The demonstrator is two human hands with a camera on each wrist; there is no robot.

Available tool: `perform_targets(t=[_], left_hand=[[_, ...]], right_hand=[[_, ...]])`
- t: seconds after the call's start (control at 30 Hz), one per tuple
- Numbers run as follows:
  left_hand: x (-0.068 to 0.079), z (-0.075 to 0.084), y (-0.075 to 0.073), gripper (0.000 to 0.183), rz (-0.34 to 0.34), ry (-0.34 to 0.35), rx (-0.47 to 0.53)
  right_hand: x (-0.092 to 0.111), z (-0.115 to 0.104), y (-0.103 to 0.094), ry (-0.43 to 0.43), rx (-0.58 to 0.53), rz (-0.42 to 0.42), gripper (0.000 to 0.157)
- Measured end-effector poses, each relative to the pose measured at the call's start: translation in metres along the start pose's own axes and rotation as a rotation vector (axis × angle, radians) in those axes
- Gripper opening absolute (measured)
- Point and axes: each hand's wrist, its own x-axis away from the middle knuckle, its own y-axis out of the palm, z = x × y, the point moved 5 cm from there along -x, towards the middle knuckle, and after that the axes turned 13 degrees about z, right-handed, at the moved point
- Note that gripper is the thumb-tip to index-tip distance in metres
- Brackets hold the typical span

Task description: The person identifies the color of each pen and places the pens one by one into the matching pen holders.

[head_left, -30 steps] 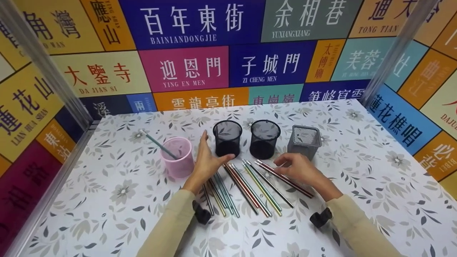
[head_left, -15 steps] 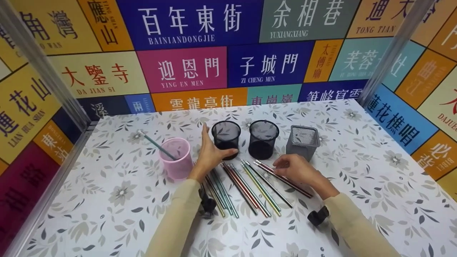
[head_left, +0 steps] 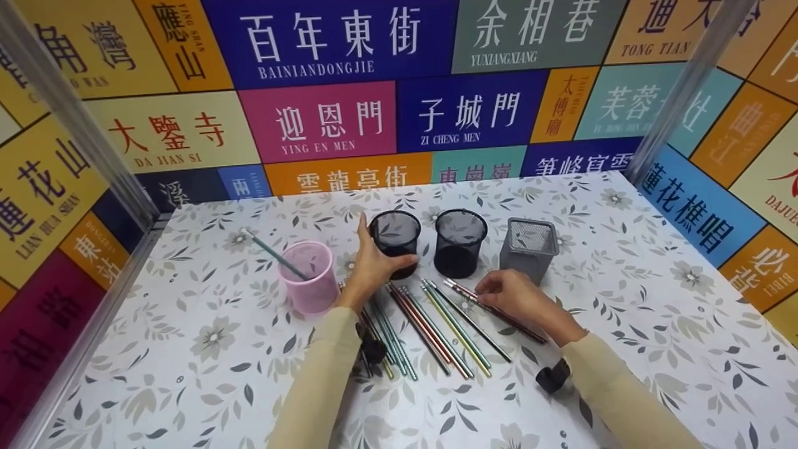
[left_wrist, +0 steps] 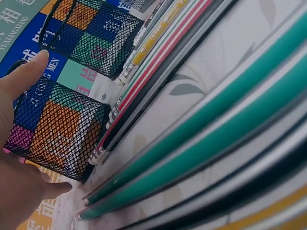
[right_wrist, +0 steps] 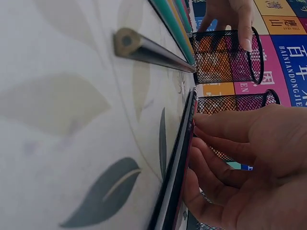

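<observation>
My left hand (head_left: pixel 373 265) holds the left black mesh pen holder (head_left: pixel 395 231), thumb across its front and fingers at its left side. This round holder stands upright; in the left wrist view its mesh side (left_wrist: pixel 57 129) shows between thumb and finger. With curled fingers, my right hand (head_left: pixel 514 296) pinches at a dark red pencil (head_left: pixel 522 327) in the rightmost pair. The right wrist view has thumb and fingertips against the pencil's edge (right_wrist: pixel 184 165), which lies along the tabletop. Several striped pencils (head_left: pixel 430 333) lie in loose groups between the hands.
A second black mesh holder (head_left: pixel 460 240) and a square grey one (head_left: pixel 530 246) stand to the right. At left, a pink holder (head_left: pixel 308 287) contains one slanting teal pencil (head_left: pixel 274 252). A sign-covered wall (head_left: pixel 330 118) rises behind the flowered tabletop (head_left: pixel 206 374).
My left hand has shifted slightly right, closer around the left black pen holder. The right fingers have settled slightly lower on the dark red pencil. The holders stay in place.
</observation>
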Motion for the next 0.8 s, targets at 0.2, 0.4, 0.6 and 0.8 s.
perform_targets(t=[0.2,0.4,0.6,0.8], left_hand=[[-0.002,-0.003,0.000,0.132,0.033,-0.016,-0.010],[-0.005,-0.001,0.001,0.099,0.022,0.099,-0.021],[-0.010,0.004,0.001,0.072,0.012,0.240,-0.039],[-0.012,0.007,0.004,0.069,-0.036,0.250,-0.072]], right_hand=[[-0.001,0.000,0.004,0.007,-0.009,-0.010,0.012],[-0.004,-0.002,0.006,-0.012,0.027,0.000,0.014],[-0.006,-0.005,0.007,-0.068,0.051,-0.020,0.015],[-0.007,-0.011,0.005,-0.086,0.093,-0.040,0.017]])
